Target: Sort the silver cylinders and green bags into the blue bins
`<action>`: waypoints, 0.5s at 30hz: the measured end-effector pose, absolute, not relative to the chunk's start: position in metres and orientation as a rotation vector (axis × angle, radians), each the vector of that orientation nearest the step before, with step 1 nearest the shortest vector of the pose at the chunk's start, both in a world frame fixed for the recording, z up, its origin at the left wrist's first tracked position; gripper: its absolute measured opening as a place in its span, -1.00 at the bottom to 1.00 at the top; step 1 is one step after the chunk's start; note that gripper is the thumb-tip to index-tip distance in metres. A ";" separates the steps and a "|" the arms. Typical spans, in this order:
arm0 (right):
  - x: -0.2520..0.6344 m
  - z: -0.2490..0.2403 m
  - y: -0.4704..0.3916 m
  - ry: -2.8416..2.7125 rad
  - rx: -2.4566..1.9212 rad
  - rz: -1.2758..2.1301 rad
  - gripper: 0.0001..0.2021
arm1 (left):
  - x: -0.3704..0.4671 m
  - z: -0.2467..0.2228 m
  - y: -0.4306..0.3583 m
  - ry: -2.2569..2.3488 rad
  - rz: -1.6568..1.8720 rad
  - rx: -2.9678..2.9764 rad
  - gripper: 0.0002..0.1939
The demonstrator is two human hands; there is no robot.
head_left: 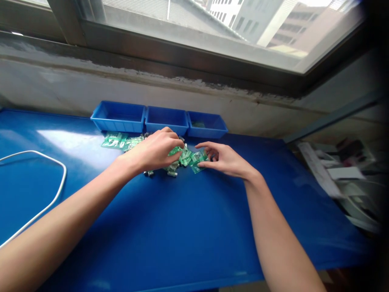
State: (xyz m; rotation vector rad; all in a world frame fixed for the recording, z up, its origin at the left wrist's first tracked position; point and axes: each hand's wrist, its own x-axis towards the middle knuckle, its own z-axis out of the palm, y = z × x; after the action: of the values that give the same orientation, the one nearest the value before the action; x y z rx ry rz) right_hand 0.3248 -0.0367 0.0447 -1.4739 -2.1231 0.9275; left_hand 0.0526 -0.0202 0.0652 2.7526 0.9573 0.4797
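Note:
A pile of small green pieces (185,157), which look like circuit boards or printed packets, lies on the blue table. Small metallic and dark parts (172,174) are mixed in along its front edge. My left hand (159,149) arches over the middle of the pile, thumb and forefinger apart with green showing between them; its other fingertips are hidden. At the pile's right end, my right hand (224,159) has thumb and forefinger spread around a flat green piece (198,168). Whether either hand grips a piece is not clear.
Behind the pile stand three joined blue bins: left (118,125), middle (167,125) and right (212,132), the right one with something green inside. A flat green packet (114,140) lies left of the pile. A white cable (64,172) curves at left; blurred items (346,173) sit at right.

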 end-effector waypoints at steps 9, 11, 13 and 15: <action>0.325 0.049 -0.038 -1.616 -1.253 1.183 -0.37 | 0.053 0.058 -0.017 0.956 0.595 2.651 -0.54; 0.324 0.050 -0.038 -1.578 -1.220 1.183 -0.36 | 0.055 0.058 -0.018 0.969 0.591 2.638 -0.51; 0.322 0.049 -0.038 -1.546 -1.204 1.177 -0.40 | 0.056 0.058 -0.019 0.994 0.585 2.630 -0.49; 0.319 0.047 -0.037 -1.495 -1.199 1.160 -0.47 | 0.057 0.058 -0.020 1.024 0.576 2.625 -0.46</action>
State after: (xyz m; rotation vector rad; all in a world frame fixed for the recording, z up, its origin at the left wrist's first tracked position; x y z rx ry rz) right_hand 0.3186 -0.0372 0.0474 -1.1987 -1.4948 1.1599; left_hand 0.0571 -0.0202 0.0579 2.6250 1.0238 0.5757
